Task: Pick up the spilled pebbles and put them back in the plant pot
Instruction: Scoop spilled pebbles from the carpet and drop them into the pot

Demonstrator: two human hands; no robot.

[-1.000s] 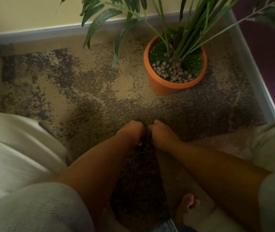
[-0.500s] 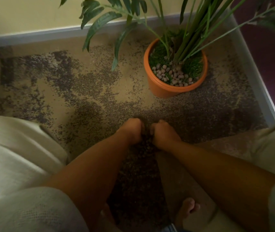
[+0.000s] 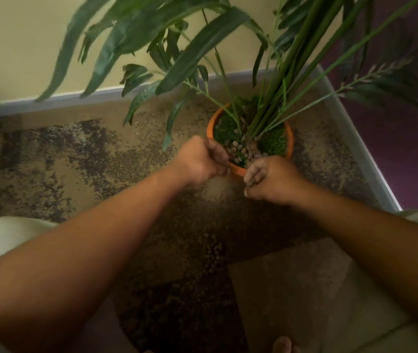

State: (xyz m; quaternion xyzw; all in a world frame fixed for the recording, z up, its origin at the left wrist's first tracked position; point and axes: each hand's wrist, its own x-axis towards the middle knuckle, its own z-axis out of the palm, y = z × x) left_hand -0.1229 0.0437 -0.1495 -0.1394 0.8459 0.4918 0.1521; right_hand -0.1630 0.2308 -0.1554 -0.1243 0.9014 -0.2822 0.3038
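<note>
An orange plant pot [image 3: 290,138] with a green leafy plant stands on the carpet near the wall corner. Pale pebbles [image 3: 247,151] lie on the soil at its near side. My left hand [image 3: 200,160] hovers at the pot's left rim with fingers curled, its contents hidden. My right hand [image 3: 270,180] sits at the near rim, fingers curled round small dark pebbles. A cluster of spilled pebbles [image 3: 213,258] lies on the dark carpet patch between my forearms.
Long drooping leaves [image 3: 177,54] hang over the pot and my hands. A grey skirting board [image 3: 360,154] runs along both walls. My knees in pale fabric [image 3: 4,238] flank the scene, and a bare toe [image 3: 283,345] shows at the bottom.
Both hands lifted from the carpet, where they were gathering pebbles, and moved forward to the pot's rim. The view moved closer to the plant.
</note>
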